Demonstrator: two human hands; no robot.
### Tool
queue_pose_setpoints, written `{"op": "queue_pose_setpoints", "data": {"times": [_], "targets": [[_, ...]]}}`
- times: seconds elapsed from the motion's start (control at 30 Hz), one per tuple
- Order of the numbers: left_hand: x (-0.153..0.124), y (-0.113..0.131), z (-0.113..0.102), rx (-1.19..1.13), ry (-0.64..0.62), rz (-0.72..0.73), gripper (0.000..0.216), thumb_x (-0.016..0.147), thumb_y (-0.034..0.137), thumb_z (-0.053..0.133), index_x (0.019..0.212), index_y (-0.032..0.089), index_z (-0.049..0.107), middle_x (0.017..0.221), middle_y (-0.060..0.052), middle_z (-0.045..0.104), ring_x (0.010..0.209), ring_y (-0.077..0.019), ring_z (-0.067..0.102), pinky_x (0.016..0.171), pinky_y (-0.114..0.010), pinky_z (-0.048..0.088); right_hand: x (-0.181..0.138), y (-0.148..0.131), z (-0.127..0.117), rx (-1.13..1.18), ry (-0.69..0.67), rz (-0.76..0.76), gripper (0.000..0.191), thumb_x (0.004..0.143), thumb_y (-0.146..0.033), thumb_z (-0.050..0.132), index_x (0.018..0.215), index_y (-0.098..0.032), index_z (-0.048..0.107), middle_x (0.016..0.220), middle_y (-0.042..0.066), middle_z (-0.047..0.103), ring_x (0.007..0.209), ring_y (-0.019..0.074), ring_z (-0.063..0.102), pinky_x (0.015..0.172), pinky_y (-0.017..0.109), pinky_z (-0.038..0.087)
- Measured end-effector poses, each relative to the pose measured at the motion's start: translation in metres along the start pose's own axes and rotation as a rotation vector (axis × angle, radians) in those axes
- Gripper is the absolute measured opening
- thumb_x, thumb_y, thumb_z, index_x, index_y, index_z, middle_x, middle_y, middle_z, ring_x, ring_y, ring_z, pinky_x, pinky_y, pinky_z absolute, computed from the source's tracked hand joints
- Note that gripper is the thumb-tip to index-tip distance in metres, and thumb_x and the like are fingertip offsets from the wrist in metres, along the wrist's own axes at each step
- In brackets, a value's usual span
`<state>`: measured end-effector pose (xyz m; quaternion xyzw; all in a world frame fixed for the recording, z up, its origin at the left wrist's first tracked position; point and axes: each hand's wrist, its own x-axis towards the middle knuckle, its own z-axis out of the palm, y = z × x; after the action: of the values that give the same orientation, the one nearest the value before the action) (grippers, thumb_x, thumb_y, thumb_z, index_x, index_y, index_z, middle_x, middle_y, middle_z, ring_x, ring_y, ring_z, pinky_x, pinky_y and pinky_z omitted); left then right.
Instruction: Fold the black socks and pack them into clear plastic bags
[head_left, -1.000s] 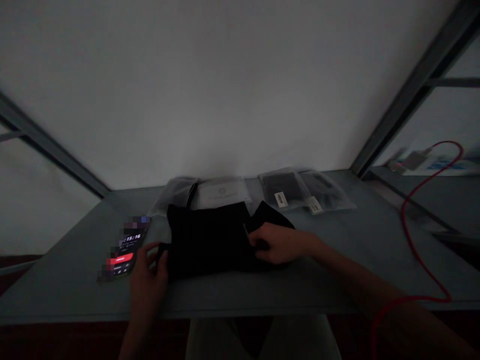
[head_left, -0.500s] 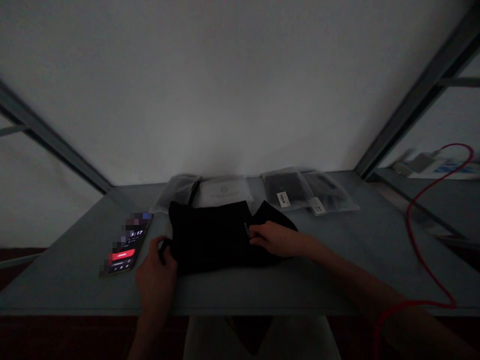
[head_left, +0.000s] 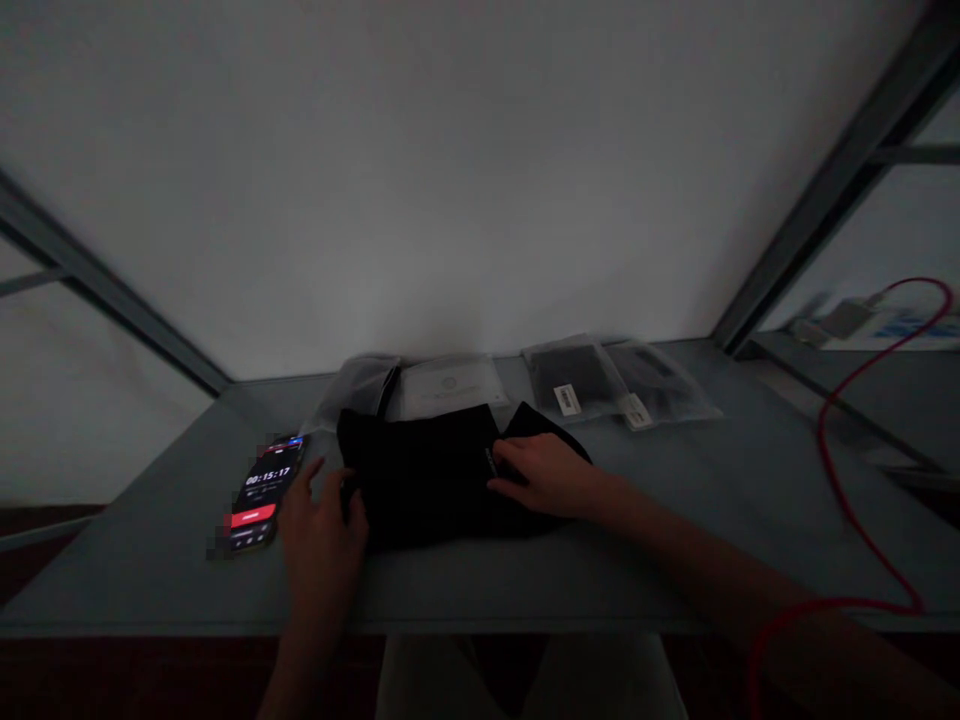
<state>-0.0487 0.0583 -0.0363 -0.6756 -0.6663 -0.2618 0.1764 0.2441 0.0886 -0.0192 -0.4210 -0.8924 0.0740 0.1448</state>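
A folded black cloth item, perhaps a garment [head_left: 427,480], lies flat on the grey table, with small white lettering near its right part. At its left edge is my left hand [head_left: 322,525], fingers apart and bent, the fingertips touching the cloth. My right hand [head_left: 544,472] rests on the right part beside the lettering, thumb and fingers spread over the fabric. Darkness hides the folds and the exact kind of item.
A phone [head_left: 262,495] showing a timer lies left of my left hand. Along the wall are several clear plastic bags, including a white one [head_left: 452,388] and a dark one with a label [head_left: 574,375]. A red cable [head_left: 832,480] loops across the right side over my forearm.
My left hand has loosened from the cloth's left edge, its fingers spreading and shifting slightly right. My right thumb and fingers have opened a little in nearly the same place.
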Motion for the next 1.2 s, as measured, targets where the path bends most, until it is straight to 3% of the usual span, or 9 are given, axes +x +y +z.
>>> {"op": "queue_pose_setpoints", "data": {"times": [0.1,0.2,0.37,0.5,0.8,0.9,1.07,1.13,1.2], "targets": [[0.014,0.004,0.007,-0.145,-0.047,0.043,0.018,0.088,0.028,0.049,0.095,0.019,0.061,0.119,-0.012,0.057,0.110,-0.0286,0.057,0.096,-0.044,0.048,0.000,0.000,0.002,0.043,0.065,-0.008,0.017,0.089,-0.032,0.059,0.095,-0.016,0.058,0.089,0.007,0.065,0.077,0.0190,0.060,0.067,0.030,0.043],[0.037,0.006,0.021,-0.179,-0.130,0.083,0.018,0.086,0.028,0.052,0.098,0.019,0.061,0.123,-0.012,0.056,0.114,-0.0279,0.056,0.099,-0.042,0.046,0.000,0.000,0.005,0.094,0.119,-0.068,0.018,0.086,-0.026,0.063,0.100,-0.016,0.059,0.101,0.010,0.063,0.092,0.0218,0.060,0.080,0.035,0.049],[0.068,0.001,0.036,0.057,-0.280,0.187,0.049,0.078,0.017,0.055,0.128,0.020,0.051,0.146,-0.016,0.039,0.139,-0.0346,0.032,0.108,-0.054,0.033,-0.002,0.004,0.011,0.151,0.112,-0.139,0.032,0.085,-0.021,0.063,0.115,-0.014,0.058,0.130,0.015,0.055,0.119,0.0255,0.053,0.101,0.041,0.044],[0.073,0.000,0.037,0.179,-0.320,0.244,0.058,0.074,0.011,0.052,0.131,0.019,0.051,0.128,-0.016,0.054,0.130,-0.0354,0.040,0.108,-0.060,0.023,-0.003,0.004,0.013,0.155,0.059,-0.083,0.035,0.086,-0.023,0.060,0.119,-0.014,0.058,0.131,0.017,0.056,0.117,0.0262,0.057,0.099,0.042,0.046],[0.061,0.011,0.030,0.099,-0.199,0.274,0.018,0.068,0.011,0.057,0.084,0.019,0.062,0.093,-0.010,0.061,0.102,-0.0336,0.051,0.089,-0.051,0.036,0.000,-0.009,0.001,-0.084,0.032,0.150,0.020,0.090,-0.031,0.054,0.099,-0.014,0.062,0.091,0.011,0.067,0.083,0.0252,0.065,0.074,0.039,0.051],[0.059,0.016,0.026,-0.016,-0.074,0.370,0.022,0.061,0.004,0.056,0.077,0.020,0.059,0.104,-0.010,0.060,0.105,-0.0314,0.051,0.092,-0.049,0.034,0.000,-0.009,0.005,-0.121,0.117,0.209,0.023,0.088,-0.025,0.057,0.108,-0.013,0.059,0.103,0.014,0.065,0.091,0.0278,0.064,0.078,0.042,0.052],[0.059,0.015,0.028,-0.161,-0.065,0.474,0.023,0.058,0.000,0.053,0.069,0.021,0.052,0.089,-0.006,0.061,0.091,-0.0257,0.055,0.084,-0.041,0.039,0.001,-0.001,0.014,-0.100,0.344,0.126,0.071,0.075,-0.015,0.067,0.139,-0.015,0.036,0.145,0.021,0.037,0.132,0.0370,0.037,0.103,0.054,0.039],[0.060,0.013,0.029,-0.164,-0.066,0.453,0.020,0.058,0.003,0.053,0.065,0.021,0.049,0.083,-0.006,0.060,0.086,-0.0251,0.054,0.080,-0.039,0.040,0.001,0.002,0.017,-0.061,0.350,0.098,0.075,0.075,-0.013,0.066,0.142,-0.014,0.032,0.142,0.021,0.041,0.131,0.0357,0.038,0.104,0.055,0.038],[0.061,0.010,0.028,-0.156,-0.065,0.419,0.019,0.058,0.006,0.054,0.063,0.022,0.045,0.080,-0.005,0.058,0.084,-0.0249,0.054,0.078,-0.038,0.040,0.001,0.002,0.017,-0.027,0.313,0.078,0.064,0.078,-0.010,0.062,0.137,-0.014,0.039,0.125,0.018,0.055,0.119,0.0321,0.049,0.099,0.052,0.043]]}}
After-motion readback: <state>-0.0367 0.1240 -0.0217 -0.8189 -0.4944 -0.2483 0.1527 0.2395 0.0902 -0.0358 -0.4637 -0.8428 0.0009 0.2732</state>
